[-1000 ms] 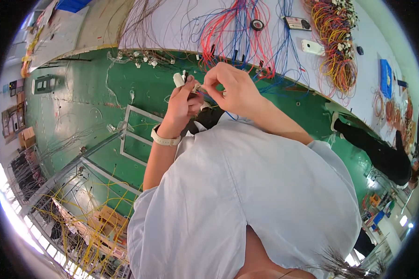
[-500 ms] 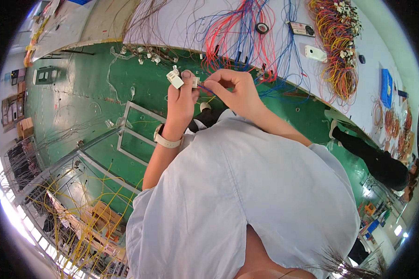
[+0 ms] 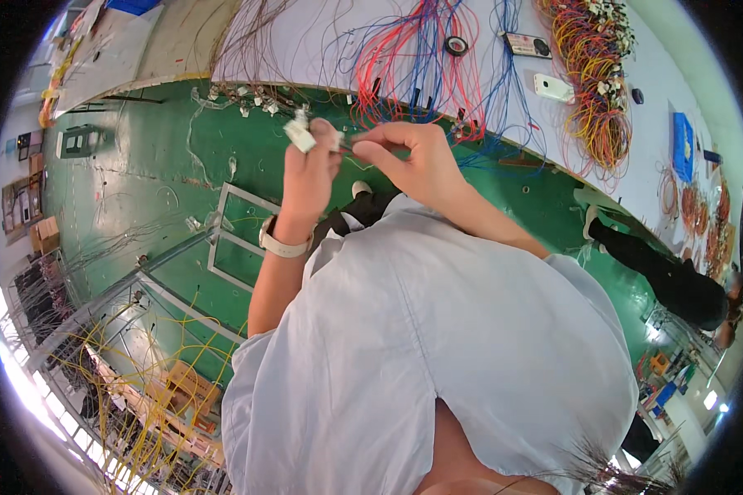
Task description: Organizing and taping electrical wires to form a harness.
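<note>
Head view: left hand (image 3: 308, 177) upright, gripping white connector (image 3: 300, 136); right hand (image 3: 421, 163) slanted inward, pinching, item blurred.

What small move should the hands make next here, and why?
Probably hold the left hand steady and ease the right hand, pinch first, toward the small pale piece at the left hand. The left hand holds a white connector, the right hand's pinch sits close to that piece, and blur hides whether a wire is seated.

The left hand (image 3: 307, 183) has shifted away from the right hand (image 3: 422, 165).
</note>
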Motion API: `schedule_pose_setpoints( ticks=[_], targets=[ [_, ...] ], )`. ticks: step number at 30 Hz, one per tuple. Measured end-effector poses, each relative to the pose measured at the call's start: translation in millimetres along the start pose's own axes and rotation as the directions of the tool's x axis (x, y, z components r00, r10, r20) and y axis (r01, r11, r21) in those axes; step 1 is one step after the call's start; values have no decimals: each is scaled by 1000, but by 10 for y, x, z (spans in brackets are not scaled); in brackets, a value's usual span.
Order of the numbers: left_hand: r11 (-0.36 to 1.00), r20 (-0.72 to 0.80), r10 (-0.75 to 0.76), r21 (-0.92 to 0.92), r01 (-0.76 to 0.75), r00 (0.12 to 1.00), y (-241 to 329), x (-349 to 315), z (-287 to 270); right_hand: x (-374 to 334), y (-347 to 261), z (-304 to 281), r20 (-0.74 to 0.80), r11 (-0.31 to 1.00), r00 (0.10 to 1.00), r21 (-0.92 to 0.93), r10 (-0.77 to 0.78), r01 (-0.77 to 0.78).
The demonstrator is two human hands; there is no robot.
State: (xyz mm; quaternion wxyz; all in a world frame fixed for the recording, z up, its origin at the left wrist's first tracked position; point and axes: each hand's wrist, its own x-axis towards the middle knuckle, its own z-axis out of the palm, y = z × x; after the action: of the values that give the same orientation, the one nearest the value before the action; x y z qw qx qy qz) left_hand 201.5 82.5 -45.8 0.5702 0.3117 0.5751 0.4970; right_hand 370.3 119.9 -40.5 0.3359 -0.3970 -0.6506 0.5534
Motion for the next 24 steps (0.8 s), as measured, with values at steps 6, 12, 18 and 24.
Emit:
schedule_pose_setpoints(
  ticks=[6, 12, 18, 24],
  targets=[
    [795, 296, -3, -579, 182, 955, 82, 92, -77, -155, -23, 137, -30, 811, 857, -343, -514, 474],
    [800, 354, 1, -562, 211, 935, 111, 21, 88, 20, 64, 162, -56, 733, 831, -507, -553, 453],
    [765, 223, 30, -633, 121, 974, 98, -26, 161, -20, 10, 148, -94, 640, 719, -546, -689, 542],
    [750, 144, 92, -660, 27, 985, -24, -36, 229, 15, 21, 99, -95, 649, 740, -564, -665, 511]
  ],
)
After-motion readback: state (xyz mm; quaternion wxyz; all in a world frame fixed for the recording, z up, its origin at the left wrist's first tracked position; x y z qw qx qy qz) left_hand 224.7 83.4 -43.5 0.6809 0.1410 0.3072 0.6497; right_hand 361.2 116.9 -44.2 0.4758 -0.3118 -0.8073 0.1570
